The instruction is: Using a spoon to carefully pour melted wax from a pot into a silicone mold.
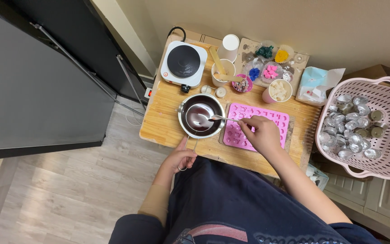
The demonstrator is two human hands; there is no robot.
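We've got a small wooden table here. Right by our left-hand fingers sits the steel pot, and under our right-hand fingers lies the pink silicone mold. Further out past the fingertips: a white hot plate, a paper cup of sticks, a pink cup of white chunks, a tray of coloured bits and a tissue pack.

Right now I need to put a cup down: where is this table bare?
Bare wood lies left of the metal pot, below the hot plate, and in a thin strip along the near edge under the pink mould. The back right, around the cups and tray of coloured pieces, is crowded.
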